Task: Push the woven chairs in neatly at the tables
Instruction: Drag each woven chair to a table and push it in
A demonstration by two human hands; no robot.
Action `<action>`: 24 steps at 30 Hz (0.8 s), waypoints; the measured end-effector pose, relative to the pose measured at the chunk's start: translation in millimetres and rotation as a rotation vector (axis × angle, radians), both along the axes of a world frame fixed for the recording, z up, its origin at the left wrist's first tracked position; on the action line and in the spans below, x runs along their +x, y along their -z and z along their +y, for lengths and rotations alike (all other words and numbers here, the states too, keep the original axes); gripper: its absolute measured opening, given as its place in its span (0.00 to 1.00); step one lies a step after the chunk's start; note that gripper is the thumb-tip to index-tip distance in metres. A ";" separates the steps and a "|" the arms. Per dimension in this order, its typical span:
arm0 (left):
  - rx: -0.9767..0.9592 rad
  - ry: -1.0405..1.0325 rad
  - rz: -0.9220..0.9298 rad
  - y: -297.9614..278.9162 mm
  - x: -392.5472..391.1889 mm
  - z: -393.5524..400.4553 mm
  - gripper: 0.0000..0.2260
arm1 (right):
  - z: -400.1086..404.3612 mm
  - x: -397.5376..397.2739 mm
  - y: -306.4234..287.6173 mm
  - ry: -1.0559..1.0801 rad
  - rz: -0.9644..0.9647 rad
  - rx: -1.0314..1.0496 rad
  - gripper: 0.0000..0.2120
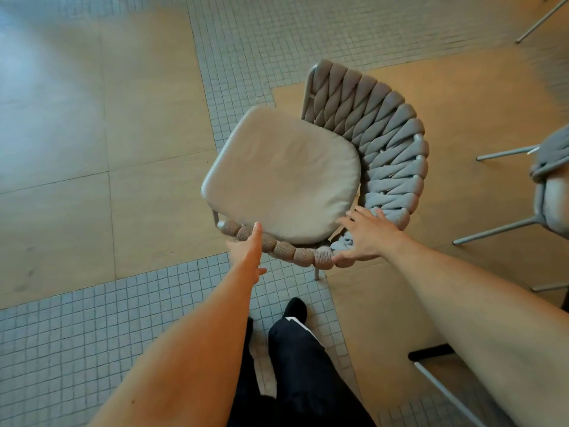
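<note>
A woven chair stands on the floor just ahead of me, seen from above, with a curved grey braided back and a beige seat cushion. Its rope-wrapped rim faces me. My left hand is on that rim, its index finger stretched up to the cushion's edge and its thumb below the rim. My right hand lies with fingers spread on the near end of the braided back, where it meets the rim. No table top is in view.
A second woven chair with thin metal legs stands at the right edge. A dark metal frame runs along the bottom right, and another thin leg shows at the top right. My black trousers and shoe are below the chair.
</note>
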State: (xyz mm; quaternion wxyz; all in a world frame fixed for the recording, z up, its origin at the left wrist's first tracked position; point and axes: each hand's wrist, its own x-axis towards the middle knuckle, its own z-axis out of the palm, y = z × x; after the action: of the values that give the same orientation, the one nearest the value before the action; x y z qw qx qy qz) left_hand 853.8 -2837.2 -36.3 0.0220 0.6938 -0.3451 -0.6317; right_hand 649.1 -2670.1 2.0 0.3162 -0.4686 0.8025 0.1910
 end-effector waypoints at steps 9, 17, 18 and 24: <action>0.010 -0.169 -0.074 48.6 -29.7 -6.2 0.34 | 7.9 -22.2 34.8 -0.197 -0.063 0.332 0.44; -0.056 -0.161 -0.099 58.5 -24.3 -29.1 0.27 | 3.4 -0.7 25.0 -0.194 -0.035 0.299 0.41; -0.074 -0.133 -0.127 60.3 -22.6 -38.4 0.28 | -0.4 7.0 23.1 -0.171 -0.046 0.294 0.40; -0.163 0.073 -0.169 35.8 -19.8 -96.8 0.26 | -33.2 60.8 11.3 0.065 -0.122 0.220 0.39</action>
State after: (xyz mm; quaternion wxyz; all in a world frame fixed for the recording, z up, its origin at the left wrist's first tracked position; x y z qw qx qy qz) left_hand 834.1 -2934.0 -72.1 0.0262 0.7273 -0.4210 -0.5413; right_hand 709.9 -2703.4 -9.3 0.4201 -0.4155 0.7707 0.2386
